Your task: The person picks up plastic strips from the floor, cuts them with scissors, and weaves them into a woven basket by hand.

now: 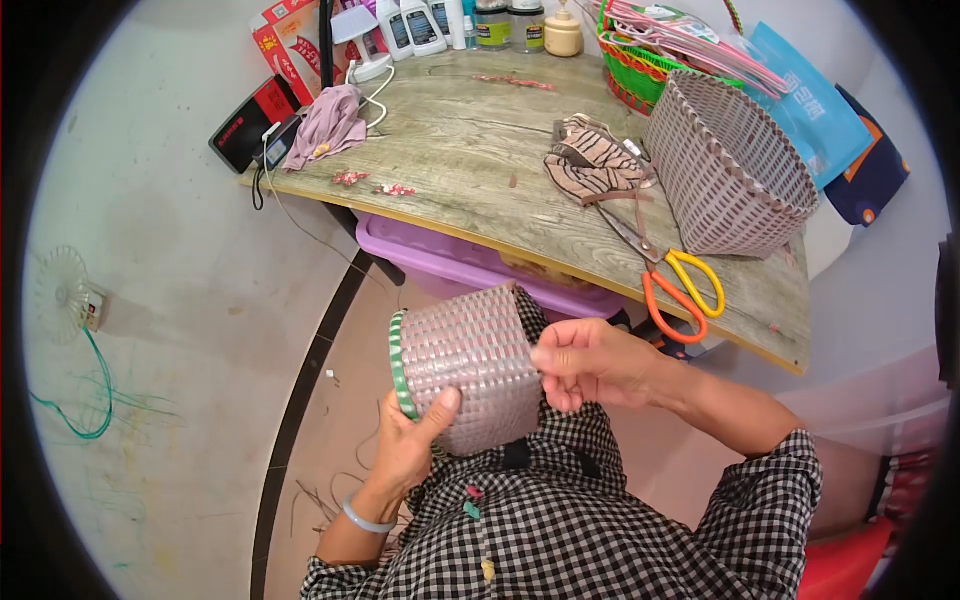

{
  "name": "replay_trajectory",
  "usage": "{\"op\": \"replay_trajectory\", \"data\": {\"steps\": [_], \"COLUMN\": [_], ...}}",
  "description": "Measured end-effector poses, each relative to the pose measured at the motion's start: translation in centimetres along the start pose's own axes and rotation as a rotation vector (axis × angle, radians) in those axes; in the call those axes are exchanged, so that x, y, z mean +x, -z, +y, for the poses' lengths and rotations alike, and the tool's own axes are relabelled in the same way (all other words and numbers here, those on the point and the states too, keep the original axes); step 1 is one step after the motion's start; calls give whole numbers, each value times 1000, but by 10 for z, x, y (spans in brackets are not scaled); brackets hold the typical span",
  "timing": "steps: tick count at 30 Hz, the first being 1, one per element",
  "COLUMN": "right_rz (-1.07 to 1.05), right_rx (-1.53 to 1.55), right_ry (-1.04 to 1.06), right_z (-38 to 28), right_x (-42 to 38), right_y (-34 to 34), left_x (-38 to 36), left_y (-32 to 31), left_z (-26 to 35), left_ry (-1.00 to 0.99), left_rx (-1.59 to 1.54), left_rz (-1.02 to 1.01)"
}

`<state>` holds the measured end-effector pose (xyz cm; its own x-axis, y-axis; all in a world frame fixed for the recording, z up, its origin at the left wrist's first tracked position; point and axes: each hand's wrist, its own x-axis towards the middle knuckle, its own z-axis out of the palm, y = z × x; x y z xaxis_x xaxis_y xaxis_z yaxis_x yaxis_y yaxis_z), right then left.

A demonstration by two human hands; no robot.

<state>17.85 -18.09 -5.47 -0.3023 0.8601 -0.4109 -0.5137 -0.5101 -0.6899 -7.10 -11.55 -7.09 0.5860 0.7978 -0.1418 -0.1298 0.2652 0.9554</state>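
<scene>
The woven basket (465, 365) lies sideways above the lap (575, 440), its green-banded end (398, 366) to the left hand (412, 438), which grips it there, thumb outside. At the basket's opposite edge, the right hand (583, 365) is pinched closed; its contents are unclear. Beyond the basket: bench (450, 140), scissors (655, 258).

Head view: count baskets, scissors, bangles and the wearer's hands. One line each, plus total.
Baskets: 3 (green-edged basket, large brown-and-white basket, green-and-red basket)
Scissors: 1 pair
Bangles: 1 (pale bangle)
Hands: 2 (left hand, right hand)
Total: 7
</scene>
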Motion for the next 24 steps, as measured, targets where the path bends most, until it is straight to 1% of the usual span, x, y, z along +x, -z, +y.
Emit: {"op": "replay_trajectory", "data": {"steps": [1,4,7,10,13,16,19,22,24], "right_rz": [-61,-116,-119,-157,-96,-52,-4,32,41], "right_rx": [143,189,136,168,119,62,-42,-19,36], "right_ry": [11,55,57,48,-42,-68,-32,48,153], "right_z": [-2,4,5,9,7,5,1,5,14], "right_x": [-2,1,5,9,8,4,-1,1,6], "right_y": [-3,-1,-2,0,-1,-4,-6,-6,-8], "left_x": [3,7,7,9,7,5,4,4,6], "left_y": [4,9,10,8,9,8,3,-3,-5], "left_z": [-1,-3,0,1,-2,-3,-5,-7,-7], "left_ry": [27,74,118,179,200,213,226,237,257], "left_rx": [-50,-116,-153,-204,-198,-195,-192,-215,-237], "left_rz": [15,33,20,20,28,4,23,63,82]}}
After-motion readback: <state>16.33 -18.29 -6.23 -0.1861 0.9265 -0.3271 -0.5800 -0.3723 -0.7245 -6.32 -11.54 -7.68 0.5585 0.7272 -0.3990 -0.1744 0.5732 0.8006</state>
